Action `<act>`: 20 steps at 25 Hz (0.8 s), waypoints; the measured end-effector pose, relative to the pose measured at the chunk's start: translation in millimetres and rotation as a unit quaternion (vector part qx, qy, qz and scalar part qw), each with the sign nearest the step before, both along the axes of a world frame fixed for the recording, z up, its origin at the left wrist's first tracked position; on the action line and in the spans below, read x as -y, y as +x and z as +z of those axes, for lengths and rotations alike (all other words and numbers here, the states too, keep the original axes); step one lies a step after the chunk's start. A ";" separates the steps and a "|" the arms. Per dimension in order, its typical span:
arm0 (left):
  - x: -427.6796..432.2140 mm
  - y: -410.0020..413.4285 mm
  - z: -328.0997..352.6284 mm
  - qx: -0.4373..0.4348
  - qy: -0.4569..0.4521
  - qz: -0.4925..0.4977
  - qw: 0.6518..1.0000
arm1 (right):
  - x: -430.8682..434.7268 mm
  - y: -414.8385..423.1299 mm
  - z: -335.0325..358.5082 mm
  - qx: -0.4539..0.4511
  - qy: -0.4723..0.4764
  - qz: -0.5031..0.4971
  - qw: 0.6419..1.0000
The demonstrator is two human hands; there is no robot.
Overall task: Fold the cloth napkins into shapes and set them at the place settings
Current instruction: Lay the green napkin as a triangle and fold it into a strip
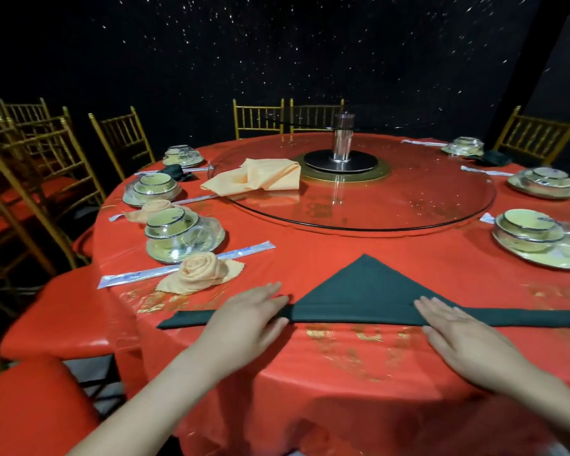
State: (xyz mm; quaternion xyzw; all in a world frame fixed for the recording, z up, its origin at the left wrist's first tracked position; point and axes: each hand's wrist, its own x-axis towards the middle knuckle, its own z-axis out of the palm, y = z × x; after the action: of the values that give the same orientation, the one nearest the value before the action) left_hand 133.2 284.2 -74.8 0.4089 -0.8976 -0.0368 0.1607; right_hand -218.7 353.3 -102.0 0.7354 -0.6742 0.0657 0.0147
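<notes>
A dark green napkin [359, 287] lies as a triangle on the red tablecloth [310, 373], its long near edge rolled into a band that runs left and right. My left hand [247, 319] lies flat on the left part of that band. My right hand [461, 337] rests flat on the right part, fingers straight. A peach napkin folded into a rose [201, 269] sits by the near left place setting [181, 233]. A second peach rose [152, 209] lies further left. Loose peach napkins [257, 177] are piled on the glass turntable [408, 205].
Wrapped bowl-and-plate sets [537, 236] ring the round table, with wrapped chopsticks [185, 264] beside them. Dark folded napkins [175, 171] lie at far settings. A metal stand [341, 153] rises at the turntable's centre. Gold chairs [122, 139] and a red seat [30, 406] surround the table.
</notes>
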 end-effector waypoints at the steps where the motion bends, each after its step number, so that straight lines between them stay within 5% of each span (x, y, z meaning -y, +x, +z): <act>1: 3.1 -22.1 -4.5 -0.001 -0.024 -0.033 0.999 | -0.1 -0.6 2.9 -0.006 -0.004 -0.001 1.000; 7: 12.5 -70.9 -5.2 0.027 -0.014 -0.028 0.999 | -5.3 -3.7 25.0 -0.025 -0.048 -0.037 0.998; 15: 41.0 -81.4 -7.0 0.000 0.037 0.038 0.999 | 42.2 -14.4 19.5 0.098 -0.031 -0.034 0.994; 20: 13.2 -125.5 -16.9 0.001 -0.035 -0.085 0.996 | 43.3 -8.2 5.1 0.101 -0.096 0.017 0.990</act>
State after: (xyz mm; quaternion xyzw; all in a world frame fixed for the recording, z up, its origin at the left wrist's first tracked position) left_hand 7.7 271.1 -91.7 0.3254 -0.9298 -0.0182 0.1708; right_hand -226.9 310.0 -96.9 0.7316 -0.6502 0.2043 0.0158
